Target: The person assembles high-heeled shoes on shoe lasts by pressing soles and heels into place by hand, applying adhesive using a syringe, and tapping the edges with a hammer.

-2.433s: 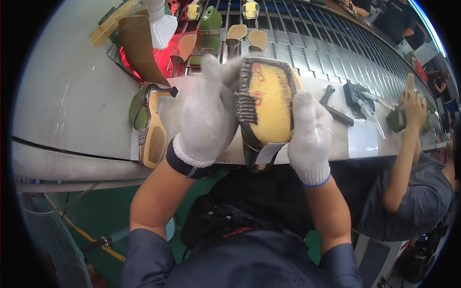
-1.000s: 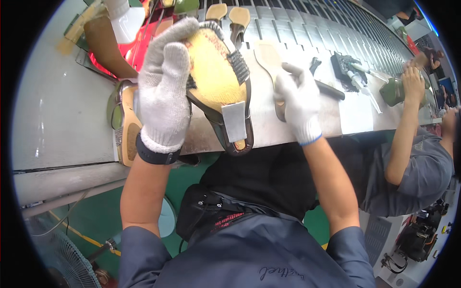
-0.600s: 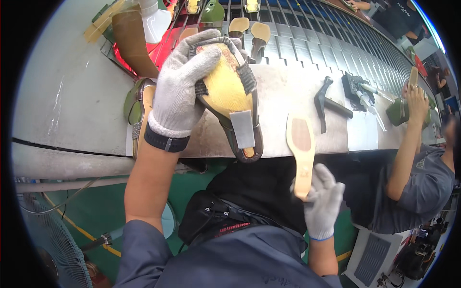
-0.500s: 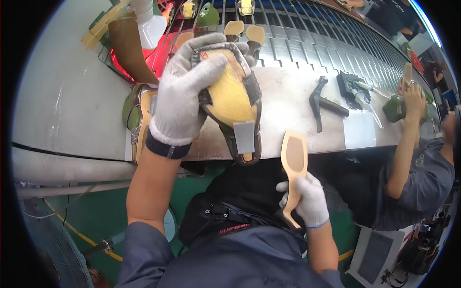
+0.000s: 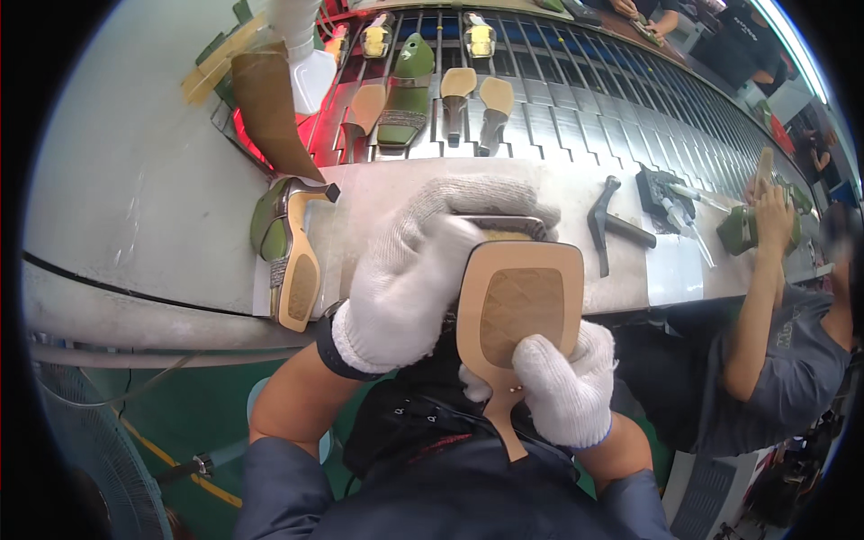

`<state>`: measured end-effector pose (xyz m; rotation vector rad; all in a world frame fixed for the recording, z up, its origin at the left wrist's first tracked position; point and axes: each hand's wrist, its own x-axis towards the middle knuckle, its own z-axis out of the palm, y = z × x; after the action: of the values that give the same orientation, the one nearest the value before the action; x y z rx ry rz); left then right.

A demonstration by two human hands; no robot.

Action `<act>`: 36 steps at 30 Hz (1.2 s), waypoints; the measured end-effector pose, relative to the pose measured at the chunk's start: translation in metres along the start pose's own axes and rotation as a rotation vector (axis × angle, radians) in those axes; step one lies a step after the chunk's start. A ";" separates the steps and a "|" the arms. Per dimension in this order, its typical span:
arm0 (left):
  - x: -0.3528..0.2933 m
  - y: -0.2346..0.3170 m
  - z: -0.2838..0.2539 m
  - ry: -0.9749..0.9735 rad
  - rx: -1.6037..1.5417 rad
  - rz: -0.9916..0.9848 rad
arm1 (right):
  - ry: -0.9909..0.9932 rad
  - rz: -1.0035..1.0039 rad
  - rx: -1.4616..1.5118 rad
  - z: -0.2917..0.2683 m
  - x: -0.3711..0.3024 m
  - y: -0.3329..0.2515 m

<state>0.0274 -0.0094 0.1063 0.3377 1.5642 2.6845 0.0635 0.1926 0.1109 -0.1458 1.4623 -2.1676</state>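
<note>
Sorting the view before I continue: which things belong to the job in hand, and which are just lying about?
Job in hand:
sole, in the right hand
shoe, mostly hidden, in the left hand

Apparently lying about:
hammer
green sandal

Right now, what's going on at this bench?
A person in white knit gloves is handling shoe parts. The right grip holds a tan outsole with a brown forefoot patch. The left grip holds an unfinished shoe, mostly hidden behind the outsole; can't tell if they touch. A green high-heeled sandal lies on the left, a hammer on the right. A co-worker beyond handles a green shoe.
</note>
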 end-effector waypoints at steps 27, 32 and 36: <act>-0.018 0.003 -0.006 -0.151 0.196 0.060 | -0.059 0.048 -0.320 -0.002 -0.003 -0.008; -0.020 0.002 0.000 -0.130 0.128 0.015 | -0.061 0.012 -0.317 -0.005 -0.004 -0.006; -0.021 -0.002 -0.001 -0.102 0.094 0.051 | -0.059 0.019 -0.378 -0.004 -0.004 -0.006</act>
<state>0.0477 -0.0122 0.1004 0.5149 1.6783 2.5897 0.0628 0.1999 0.1155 -0.3229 1.8161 -1.8338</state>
